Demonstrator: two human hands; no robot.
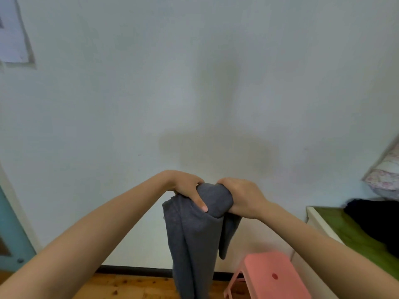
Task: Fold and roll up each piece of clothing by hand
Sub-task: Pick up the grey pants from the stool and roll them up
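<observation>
Grey garment [194, 240] bunched between left hand [185, 186] and right hand [241, 197]

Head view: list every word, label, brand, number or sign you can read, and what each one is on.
No text can be read anywhere in this view.
The sheet of paper on the wall at top left is too blurred and cut off to show any writing.
The grey garment and the pink stool show no label, brand or number.
</observation>
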